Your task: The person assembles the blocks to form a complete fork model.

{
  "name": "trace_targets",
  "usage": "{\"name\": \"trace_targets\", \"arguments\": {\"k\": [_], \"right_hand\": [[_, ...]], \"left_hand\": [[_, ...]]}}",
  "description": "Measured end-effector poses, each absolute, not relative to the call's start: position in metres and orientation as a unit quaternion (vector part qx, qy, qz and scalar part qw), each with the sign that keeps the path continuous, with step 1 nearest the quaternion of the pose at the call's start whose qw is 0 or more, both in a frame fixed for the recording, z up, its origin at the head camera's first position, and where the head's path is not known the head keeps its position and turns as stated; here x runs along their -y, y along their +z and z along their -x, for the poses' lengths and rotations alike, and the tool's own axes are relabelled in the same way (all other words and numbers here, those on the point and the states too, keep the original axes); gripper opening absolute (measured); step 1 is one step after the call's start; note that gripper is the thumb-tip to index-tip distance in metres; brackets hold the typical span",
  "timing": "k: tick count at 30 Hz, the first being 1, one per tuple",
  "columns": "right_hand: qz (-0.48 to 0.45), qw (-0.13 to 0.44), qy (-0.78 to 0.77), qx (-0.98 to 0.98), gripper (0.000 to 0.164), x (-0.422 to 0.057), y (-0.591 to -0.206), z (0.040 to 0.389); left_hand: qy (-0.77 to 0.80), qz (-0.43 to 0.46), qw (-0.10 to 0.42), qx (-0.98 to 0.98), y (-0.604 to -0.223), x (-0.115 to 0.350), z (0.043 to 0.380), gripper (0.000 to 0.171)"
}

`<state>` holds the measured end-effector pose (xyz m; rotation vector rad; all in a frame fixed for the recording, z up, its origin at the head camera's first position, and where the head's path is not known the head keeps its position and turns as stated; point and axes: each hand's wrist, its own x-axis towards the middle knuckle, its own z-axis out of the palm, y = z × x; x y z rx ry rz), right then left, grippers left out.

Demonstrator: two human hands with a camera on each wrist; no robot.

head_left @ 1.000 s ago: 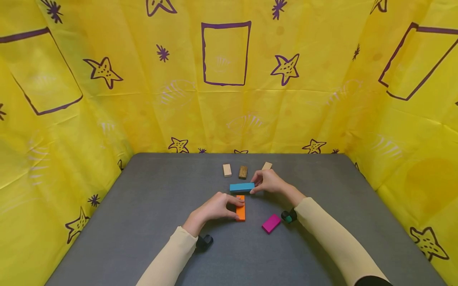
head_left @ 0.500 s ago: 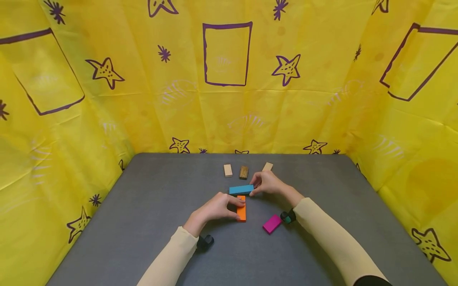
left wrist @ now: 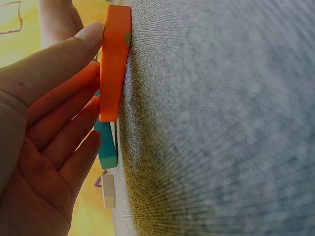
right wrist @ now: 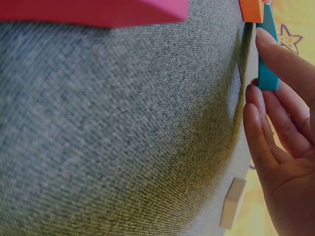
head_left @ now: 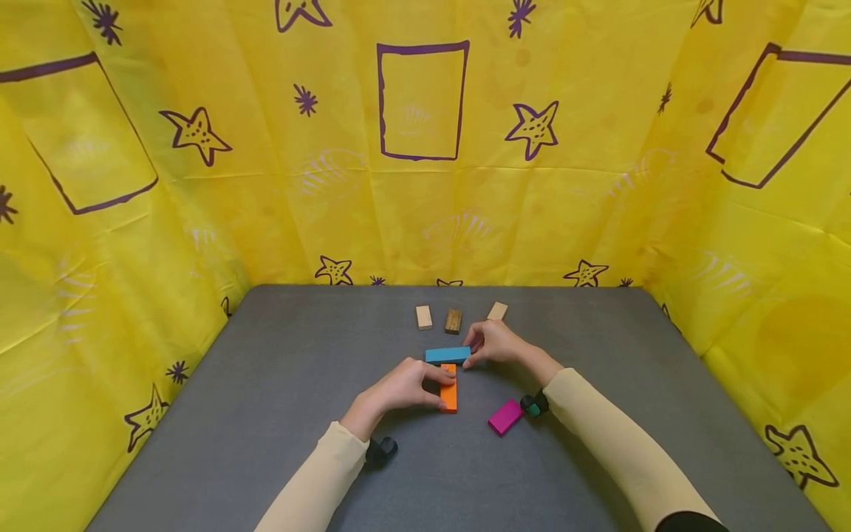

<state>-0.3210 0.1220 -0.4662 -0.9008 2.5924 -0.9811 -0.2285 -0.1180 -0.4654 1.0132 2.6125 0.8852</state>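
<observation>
My left hand [head_left: 397, 386] holds an orange block [head_left: 449, 397] that lies lengthwise on the grey table [head_left: 319, 340]. In the left wrist view its thumb touches one end of the orange block [left wrist: 111, 73] and the fingertips sit farther along it. A blue block [head_left: 447, 355] lies crosswise at the orange block's far end, the two close together like a T. My right hand [head_left: 501, 344] pinches the blue block's right end between thumb and fingers. The right wrist view shows the blue block [right wrist: 268, 73] right behind the orange one.
A magenta block [head_left: 506, 417] lies near the right wrist. Farther back are a pale wooden block [head_left: 423, 318], a dark brown wooden block [head_left: 453, 321] and another pale one [head_left: 497, 310], partly behind the right hand. Yellow patterned cloth [head_left: 425, 214] walls the table.
My right hand has drawn the blue block slightly toward me, up to the orange block's far end. The left hand and the orange block have stayed put.
</observation>
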Motion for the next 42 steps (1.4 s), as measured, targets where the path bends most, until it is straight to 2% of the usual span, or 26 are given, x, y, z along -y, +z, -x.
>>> {"name": "trace_targets", "arguments": {"k": [12, 42], "right_hand": [[0.315, 0.129, -0.311, -0.887, 0.035, -0.1194, -0.4645, 0.3191], [0.336, 0.132, -0.3, -0.883, 0.029, -0.1213, -0.4647, 0.3175]], "left_hand": [[0.297, -0.34, 0.102, -0.886, -0.4651, 0.1178, 0.228, 0.049], [0.298, -0.334, 0.109, -0.888, -0.4679, 0.1174, 0.2313, 0.048]]}}
